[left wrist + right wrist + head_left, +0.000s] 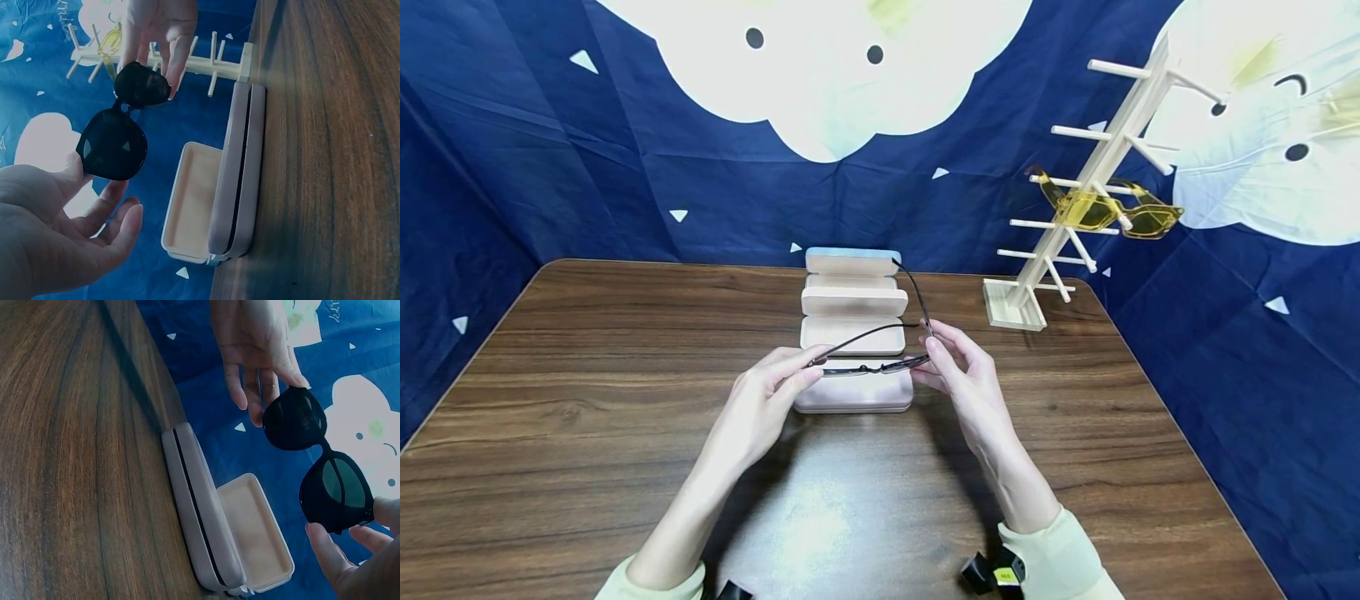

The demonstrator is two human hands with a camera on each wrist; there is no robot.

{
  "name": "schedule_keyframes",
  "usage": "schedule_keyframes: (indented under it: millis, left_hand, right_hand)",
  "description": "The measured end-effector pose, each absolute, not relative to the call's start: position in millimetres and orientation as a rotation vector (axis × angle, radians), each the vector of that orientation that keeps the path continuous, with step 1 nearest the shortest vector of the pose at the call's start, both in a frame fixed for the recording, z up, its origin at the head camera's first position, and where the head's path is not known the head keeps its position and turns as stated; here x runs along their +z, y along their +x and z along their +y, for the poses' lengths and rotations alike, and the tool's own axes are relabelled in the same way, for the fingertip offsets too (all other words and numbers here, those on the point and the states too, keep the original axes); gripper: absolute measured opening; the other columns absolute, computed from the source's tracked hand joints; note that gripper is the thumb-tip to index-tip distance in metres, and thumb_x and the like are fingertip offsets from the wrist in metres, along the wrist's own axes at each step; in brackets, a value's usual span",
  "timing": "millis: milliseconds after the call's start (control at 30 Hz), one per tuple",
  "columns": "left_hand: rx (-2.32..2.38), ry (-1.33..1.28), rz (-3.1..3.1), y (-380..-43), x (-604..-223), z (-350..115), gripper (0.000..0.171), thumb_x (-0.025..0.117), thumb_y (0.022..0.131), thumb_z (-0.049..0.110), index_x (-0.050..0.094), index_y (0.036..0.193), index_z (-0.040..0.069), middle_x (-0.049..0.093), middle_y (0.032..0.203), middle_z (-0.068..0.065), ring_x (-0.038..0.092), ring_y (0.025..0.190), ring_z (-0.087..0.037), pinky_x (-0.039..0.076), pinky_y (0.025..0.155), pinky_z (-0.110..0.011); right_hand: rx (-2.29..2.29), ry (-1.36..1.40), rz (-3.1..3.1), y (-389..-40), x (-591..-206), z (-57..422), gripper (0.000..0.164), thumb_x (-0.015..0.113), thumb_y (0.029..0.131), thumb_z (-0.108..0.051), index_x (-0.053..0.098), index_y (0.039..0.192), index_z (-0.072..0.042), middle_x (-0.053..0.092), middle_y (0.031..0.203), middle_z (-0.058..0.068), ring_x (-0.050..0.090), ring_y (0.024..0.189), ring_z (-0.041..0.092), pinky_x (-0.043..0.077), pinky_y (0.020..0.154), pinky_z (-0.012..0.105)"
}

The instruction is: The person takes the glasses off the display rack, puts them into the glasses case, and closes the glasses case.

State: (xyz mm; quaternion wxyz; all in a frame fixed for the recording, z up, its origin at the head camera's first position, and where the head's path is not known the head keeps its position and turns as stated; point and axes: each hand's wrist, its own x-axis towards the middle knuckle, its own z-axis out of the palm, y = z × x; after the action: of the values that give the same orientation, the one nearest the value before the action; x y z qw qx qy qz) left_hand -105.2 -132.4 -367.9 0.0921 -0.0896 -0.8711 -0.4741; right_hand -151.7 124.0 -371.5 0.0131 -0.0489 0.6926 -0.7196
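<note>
The black sunglasses [115,145] are held off the table [587,417], over the near end of a pale, multi-section glasses case [853,302], with both temples unfolded. The left grip [771,400] pinches one end of the frame between thumb and fingers, and the right grip [958,367] pinches the other. They are probably light and fairly rigid across the front, with slim temples that would flex or strain at the hinges if twisted. The lenses look glossy, so they likely smudge and scratch easily and offer little purchase; the outer corners near the hinges, where the fingers sit, seem the sounder hold. From the head, the front appears nearly edge-on, a thin dark line, yet the temples' full sweep is plain; the two wrist views show the broad dark lenses and bridge instead, and reveal a gap between sunglasses and case. They also show the dark seam along the case's side. Only the head view gives the pegged stand [1108,154] upright and whole, with yellow-tinted sunglasses [1086,210] hanging on it.
</note>
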Motion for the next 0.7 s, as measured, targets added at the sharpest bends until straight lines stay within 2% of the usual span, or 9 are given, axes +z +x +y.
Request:
schedule_keyframes:
  millis: [500,700]
  left_hand:
    - [-1.413,-0.289,-2.584,-106.2,-369.6,-133.2,0.031,0.059,0.105,0.026,0.07,0.134,0.02,0.073,0.125,0.001,0.058,0.095,-0.012,0.044,0.085,-0.024]
    - [-1.419,-0.273,-2.59,-105.5,-368.0,-132.9,0.03,0.059,0.105,0.026,0.071,0.133,0.021,0.072,0.125,0.002,0.059,0.098,-0.011,0.046,0.087,-0.026]
  right_hand:
    - [-2.215,-0.168,2.171,-152.3,-371.6,125.9,0.038,0.056,0.107,-0.015,0.057,0.144,-0.004,0.061,0.126,0.014,0.07,0.087,0.018,0.063,0.089,0.038]
    - [-2.212,-0.183,2.154,-151.7,-371.2,126.6,0.041,0.055,0.107,-0.014,0.054,0.146,-0.003,0.059,0.138,0.018,0.072,0.088,0.016,0.063,0.089,0.038]
